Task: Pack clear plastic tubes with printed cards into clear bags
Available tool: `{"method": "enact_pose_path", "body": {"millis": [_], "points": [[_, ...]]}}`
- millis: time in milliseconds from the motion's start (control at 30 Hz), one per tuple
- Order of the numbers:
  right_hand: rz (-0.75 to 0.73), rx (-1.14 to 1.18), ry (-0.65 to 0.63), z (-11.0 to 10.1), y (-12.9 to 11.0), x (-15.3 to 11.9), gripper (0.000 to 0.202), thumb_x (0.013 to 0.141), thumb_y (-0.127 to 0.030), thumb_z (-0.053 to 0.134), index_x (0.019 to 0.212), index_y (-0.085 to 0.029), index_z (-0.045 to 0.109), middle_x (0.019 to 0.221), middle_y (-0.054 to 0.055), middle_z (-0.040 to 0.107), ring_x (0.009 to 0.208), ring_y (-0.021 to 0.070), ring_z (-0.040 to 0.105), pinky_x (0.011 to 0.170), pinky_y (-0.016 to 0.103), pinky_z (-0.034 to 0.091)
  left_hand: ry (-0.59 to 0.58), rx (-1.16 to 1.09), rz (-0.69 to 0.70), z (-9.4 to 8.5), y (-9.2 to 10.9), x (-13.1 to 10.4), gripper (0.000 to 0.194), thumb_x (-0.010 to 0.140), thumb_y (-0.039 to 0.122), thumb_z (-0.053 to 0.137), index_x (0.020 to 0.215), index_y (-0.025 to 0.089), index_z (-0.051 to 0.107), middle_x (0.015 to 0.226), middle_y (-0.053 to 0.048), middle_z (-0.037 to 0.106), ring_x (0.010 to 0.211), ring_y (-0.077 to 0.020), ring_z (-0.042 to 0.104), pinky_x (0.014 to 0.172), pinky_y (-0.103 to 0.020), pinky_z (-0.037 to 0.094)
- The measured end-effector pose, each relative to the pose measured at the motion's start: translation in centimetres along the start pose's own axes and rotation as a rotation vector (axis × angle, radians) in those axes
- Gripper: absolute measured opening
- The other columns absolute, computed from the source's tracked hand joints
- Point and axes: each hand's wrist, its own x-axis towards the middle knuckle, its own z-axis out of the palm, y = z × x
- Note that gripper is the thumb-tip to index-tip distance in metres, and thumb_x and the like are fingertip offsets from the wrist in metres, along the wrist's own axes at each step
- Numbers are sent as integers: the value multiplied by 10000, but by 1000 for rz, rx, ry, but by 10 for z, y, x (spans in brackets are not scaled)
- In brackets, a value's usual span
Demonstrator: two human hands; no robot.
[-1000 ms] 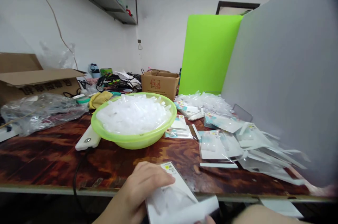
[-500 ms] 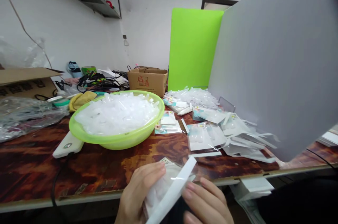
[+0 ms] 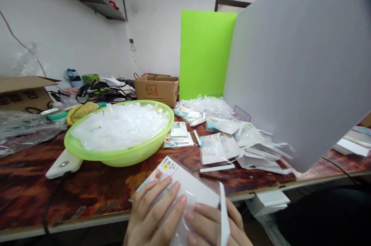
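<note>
A clear plastic packet (image 3: 185, 182) with a white card and a yellow label lies flat at the table's front edge. My left hand (image 3: 153, 215) presses its fingers flat on the packet. My right hand (image 3: 211, 224) rests on the packet's lower right part, beside an upright white strip (image 3: 223, 215). Just beyond them stands a green plastic bowl (image 3: 116, 157) heaped with small translucent white pieces (image 3: 118, 124).
A spread of filled packets (image 3: 232, 141) covers the table to the right, below a grey board (image 3: 295, 68) and a green board (image 3: 203, 54). A white device (image 3: 62, 164) with a cable lies left of the bowl. Cardboard boxes (image 3: 156, 89), cables and plastic bags stand behind.
The packet was held tilted between both hands; now it lies flat on the table with both hands pressing on it. The view has shifted further right.
</note>
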Motion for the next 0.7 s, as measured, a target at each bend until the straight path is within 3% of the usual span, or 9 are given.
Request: {"method": "enact_pose_path", "body": {"millis": [167, 233, 267, 333, 400, 467, 567, 633, 700], "points": [[-112, 25, -245, -5, 16, 7, 263, 938, -226, 422, 1085, -193, 638, 1083, -4, 698, 1045, 108, 632, 1094, 296, 291, -57, 40, -14, 9, -5, -8, 280, 925, 159, 385, 1066, 144, 627, 1010, -88, 707, 1152, -198, 546, 978, -374, 400], [-128, 52, -263, -9, 22, 4, 243, 940, -233, 429, 1082, -179, 619, 1082, 14, 702, 1067, 112, 622, 1106, 324, 281, -71, 0, -24, 16, -8, -13, 284, 923, 151, 382, 1082, 137, 617, 1017, -85, 706, 1152, -189, 543, 992, -362, 392], [-123, 86, -219, -11, 25, 0, 221, 931, -250, 457, 1077, -179, 606, 1049, 27, 715, 1055, 126, 630, 1098, 344, 314, -73, -33, -37, 20, -9, -15, 289, 921, 143, 377, 1092, 130, 609, 1029, -90, 700, 1154, -186, 539, 991, -354, 394], [-28, 164, 8, -15, 32, -8, 241, 877, -258, 562, 1108, -190, 560, 999, 46, 716, 1033, 152, 636, 1050, 355, 405, -91, -134, -77, 27, -8, -15, 289, 920, 159, 380, 1124, 123, 582, 1069, -106, 676, 1158, -178, 529, 987, -333, 400], [148, 201, 219, -23, 38, -12, 444, 788, -253, 675, 1194, -198, 503, 1094, 85, 647, 1091, 193, 588, 993, 364, 460, -133, -269, -93, 33, -5, -10, 277, 912, 175, 414, 1147, 124, 551, 1089, -113, 656, 1145, -169, 529, 987, -315, 403], [297, 252, 131, -34, 46, -8, 460, 764, -226, 686, 1196, -224, 526, 1197, 102, 579, 1153, 230, 539, 959, 370, 482, -205, -401, -81, 41, -1, -1, 286, 896, 147, 447, 1174, 147, 509, 1109, -102, 642, 1139, -147, 530, 987, -289, 411], [423, 414, -150, -51, 61, 9, 165, 842, -178, 566, 957, -260, 649, 1020, 47, 670, 965, 202, 637, 792, 284, 546, -392, -429, -175, 60, -7, 16, 489, 857, 323, 550, 1293, 187, 373, 1251, -98, 575, 1205, -136, 488, 990, -258, 426], [501, 404, -36, -58, 73, 20, 184, 858, -143, 534, 873, -272, 664, 873, 10, 683, 818, 158, 652, 666, 221, 535, -517, -325, -301, 79, -21, 25, 741, 786, 528, 568, 1363, 149, 301, 1365, -150, 480, 1270, -194, 435, 1025, -323, 408], [515, 287, 176, -61, 87, 23, 188, 846, -126, 559, 897, -269, 669, 893, 15, 675, 842, 161, 639, 691, 237, 521, -596, -179, -418, 98, -40, 27, 747, 808, 550, 512, 1360, 74, 348, 1414, -226, 401, 1321, -307, 359, 1071, -491, 321]]}}
